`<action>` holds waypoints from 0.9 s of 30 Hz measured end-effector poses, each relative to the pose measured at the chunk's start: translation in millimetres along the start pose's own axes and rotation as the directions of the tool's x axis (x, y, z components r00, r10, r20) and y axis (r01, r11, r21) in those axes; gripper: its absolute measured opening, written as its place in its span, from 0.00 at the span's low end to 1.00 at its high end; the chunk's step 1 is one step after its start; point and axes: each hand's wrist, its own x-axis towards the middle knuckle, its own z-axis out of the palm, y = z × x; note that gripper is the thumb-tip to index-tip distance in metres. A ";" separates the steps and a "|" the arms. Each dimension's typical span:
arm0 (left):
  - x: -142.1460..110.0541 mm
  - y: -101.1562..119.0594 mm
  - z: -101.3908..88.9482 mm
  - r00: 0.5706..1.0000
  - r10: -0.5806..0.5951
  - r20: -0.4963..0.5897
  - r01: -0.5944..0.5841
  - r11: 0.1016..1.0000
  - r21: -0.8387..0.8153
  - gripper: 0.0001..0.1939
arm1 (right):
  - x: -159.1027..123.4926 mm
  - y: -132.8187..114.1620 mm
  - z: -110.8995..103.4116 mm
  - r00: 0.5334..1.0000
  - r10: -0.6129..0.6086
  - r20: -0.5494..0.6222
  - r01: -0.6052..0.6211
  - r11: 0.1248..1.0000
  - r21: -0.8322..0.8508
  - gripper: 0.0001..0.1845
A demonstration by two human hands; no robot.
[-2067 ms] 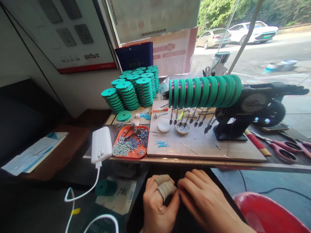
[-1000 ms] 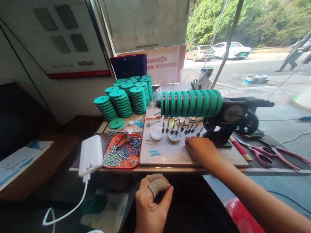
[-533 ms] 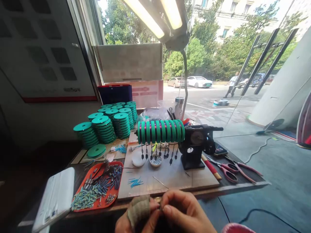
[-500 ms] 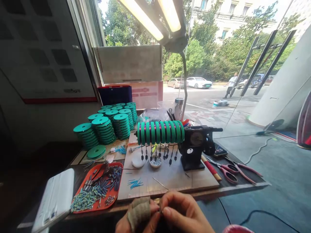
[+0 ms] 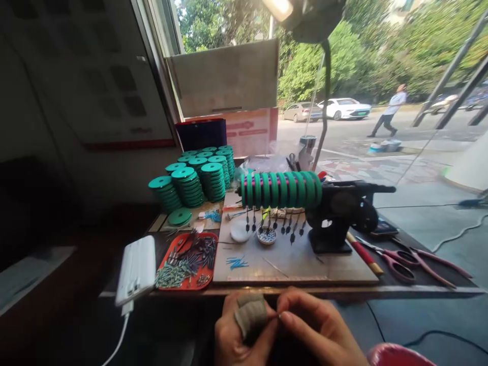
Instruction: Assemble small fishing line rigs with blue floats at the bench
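My left hand (image 5: pixel 244 328), with greyish cloth wrapped round its fingers, is closed in a pinch below the table's front edge. Fingertip to fingertip with it, my right hand (image 5: pixel 318 325) pinches too. Whatever lies between them is too small to make out. Beyond the hands, a board (image 5: pixel 297 269) bears light-blue short pieces (image 5: pixel 237 262), a thin rod (image 5: pixel 275 266), a white disc (image 5: pixel 240 231) and a small bowl of beads (image 5: pixel 266 235). Above these, a black winder (image 5: pixel 331 218) carries a row of green spools (image 5: pixel 282 189), with several dark weights (image 5: pixel 292 237) hanging beneath.
Left of the board lies an orange-red tray (image 5: pixel 186 285) of small parts, beside a white power bank (image 5: pixel 136 269) with a cable. Stacked green discs (image 5: pixel 186 185) stand behind. To the right are scissors (image 5: pixel 396 259), pliers (image 5: pixel 438 262) and a red-wrapped stick (image 5: pixel 364 254). A lamp (image 5: pixel 324 91) rises at the back.
The camera view has shifted, so the table and its things sit further right and slightly higher. Both hands stay pinched together. Outside, a person has moved along the street.
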 end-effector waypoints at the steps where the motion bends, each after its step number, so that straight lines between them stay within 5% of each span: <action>1: -1.7 -0.7 -2.2 1.000 -0.004 0.017 0.004 1.000 0.024 0.03 | -2.9 -2.1 0.1 1.000 -0.007 -0.027 0.005 0.997 -0.071 0.11; 6: -9.9 -7.7 -9.0 0.996 -0.080 0.044 0.076 0.993 0.087 0.03 | -12.2 -4.9 5.8 0.990 0.034 -0.136 -0.052 0.989 -0.136 0.11; 27: -18.5 -13.4 -9.5 0.994 -0.102 -0.025 0.104 0.987 0.121 0.03 | -11.6 4.5 4.5 0.998 0.033 -0.052 -0.047 0.956 -0.289 0.13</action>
